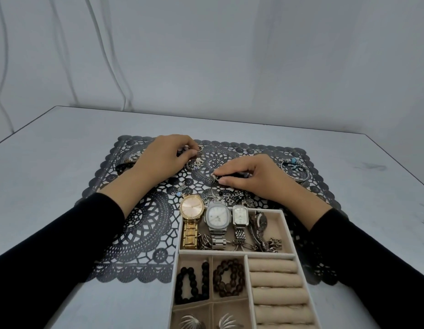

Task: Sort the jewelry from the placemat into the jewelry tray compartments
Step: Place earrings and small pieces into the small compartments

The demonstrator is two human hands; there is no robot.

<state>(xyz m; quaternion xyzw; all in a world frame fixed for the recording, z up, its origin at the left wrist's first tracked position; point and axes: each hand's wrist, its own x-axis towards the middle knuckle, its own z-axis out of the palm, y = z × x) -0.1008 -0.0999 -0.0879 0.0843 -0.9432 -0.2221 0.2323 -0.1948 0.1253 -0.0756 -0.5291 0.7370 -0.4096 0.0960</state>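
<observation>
Fingers [190, 145] in pinches on jewelry [214, 178]: left hand [163, 156] at far edge of placemat [144, 224], right hand [256, 177] mid-mat.

A pale grey table [52, 167] is carrying a dark lace-patterned placemat [147, 224], and a beige jewelry tray [237, 252] is sitting at the near edge, overlapping the placemat.

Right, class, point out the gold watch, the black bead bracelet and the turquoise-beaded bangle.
gold watch [192, 207]: head view, on its dial.
black bead bracelet [205, 273]: head view, on a right-side bead.
bangle [293, 160]: head view, on its turquoise bead.
</observation>
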